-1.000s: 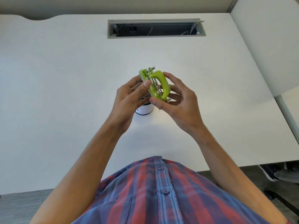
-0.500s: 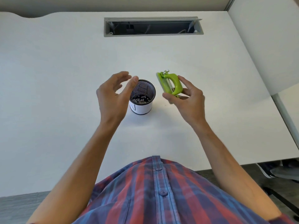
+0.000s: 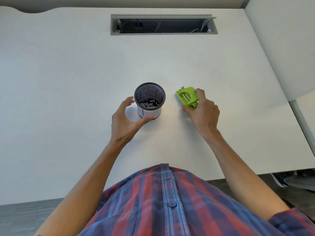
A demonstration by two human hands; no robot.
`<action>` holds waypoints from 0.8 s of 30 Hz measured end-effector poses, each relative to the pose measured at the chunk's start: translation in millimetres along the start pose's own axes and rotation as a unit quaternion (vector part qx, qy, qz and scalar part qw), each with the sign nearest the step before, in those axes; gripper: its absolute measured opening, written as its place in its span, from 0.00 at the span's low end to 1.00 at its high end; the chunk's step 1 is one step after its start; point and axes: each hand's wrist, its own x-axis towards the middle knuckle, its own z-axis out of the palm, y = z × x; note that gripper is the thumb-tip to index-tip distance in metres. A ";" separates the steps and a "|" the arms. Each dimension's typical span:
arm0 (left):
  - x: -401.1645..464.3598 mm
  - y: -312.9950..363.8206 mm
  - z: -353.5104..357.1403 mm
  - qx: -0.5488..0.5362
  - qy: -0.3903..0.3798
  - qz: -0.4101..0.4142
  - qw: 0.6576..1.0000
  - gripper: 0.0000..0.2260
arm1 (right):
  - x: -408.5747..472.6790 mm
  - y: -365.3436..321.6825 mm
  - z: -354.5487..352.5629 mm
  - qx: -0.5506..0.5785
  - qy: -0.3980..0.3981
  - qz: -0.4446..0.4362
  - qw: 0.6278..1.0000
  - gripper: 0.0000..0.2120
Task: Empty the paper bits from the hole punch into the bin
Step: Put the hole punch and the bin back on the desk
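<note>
A small black mesh bin (image 3: 150, 92) with a white lower band stands on the white desk (image 3: 68, 82), with white paper bits lying on its bottom. To its right the lime-green hole punch (image 3: 187, 97) rests on the desk, and my right hand (image 3: 202, 111) is closed around its near and right side. My left hand (image 3: 126, 120) hovers just left of the bin with fingers spread; its thumb reaches in front of the bin's base and it holds nothing.
An open grey cable tray slot (image 3: 163, 24) is set into the desk at the back. The desk's right edge meets a white partition (image 3: 281, 40). Floor and shoes (image 3: 293, 181) show at the lower right.
My hands parted from above the bin. My right hand carried the hole punch right and down onto the desk. My left hand let go and dropped beside the bin.
</note>
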 end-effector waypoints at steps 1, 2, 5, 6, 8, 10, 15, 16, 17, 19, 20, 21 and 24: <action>0.0 -2.3 2.1 0.004 -0.006 0.003 1.000 0.41 | -0.6 -0.3 2.0 -0.004 0.005 0.001 1.000 0.26; 0.3 -4.1 4.5 0.010 -0.013 0.005 1.000 0.41 | -1.5 -0.6 3.7 -0.007 0.009 0.002 1.000 0.26; 1.9 -7.5 13.6 0.056 -0.018 0.019 0.998 0.40 | -7.8 0.8 9.7 -0.025 0.017 -0.008 1.000 0.25; 2.8 -8.2 16.6 0.071 -0.011 0.028 0.997 0.40 | -10.3 1.3 11.6 -0.033 0.021 -0.012 0.999 0.26; 4.7 -8.8 21.9 0.085 0.014 0.048 0.995 0.36 | -15.0 2.4 14.9 -0.043 0.038 -0.024 0.998 0.26; 8.4 -10.5 26.5 0.095 0.028 0.059 0.993 0.32 | -20.8 5.7 18.1 -0.043 0.065 -0.052 0.996 0.27; 16.3 -15.6 33.2 0.131 0.031 0.064 0.989 0.33 | -32.1 23.7 24.8 -0.049 0.060 -0.100 0.992 0.28; 17.5 -16.2 33.6 0.133 0.031 0.063 0.989 0.34 | -29.4 26.3 25.4 -0.044 0.051 -0.097 0.993 0.28; 18.7 -16.8 33.9 0.132 0.031 0.061 0.989 0.35 | -24.8 28.0 25.7 -0.037 0.038 -0.091 0.994 0.28; 23.8 -18.1 33.3 0.131 0.033 0.058 0.989 0.35 | -10.8 30.0 27.2 -0.020 0.019 -0.070 0.997 0.28; 27.0 -18.7 32.3 0.131 0.033 0.056 0.989 0.35 | -2.5 30.6 27.9 -0.014 0.016 -0.060 0.998 0.29; 30.3 -18.9 31.5 0.131 0.033 0.055 0.989 0.35 | 5.7 31.5 28.1 -0.009 0.013 -0.052 0.999 0.29; 42.7 -19.2 29.4 0.126 0.043 0.045 0.990 0.35 | 28.9 33.6 30.6 0.004 0.001 -0.035 0.999 0.29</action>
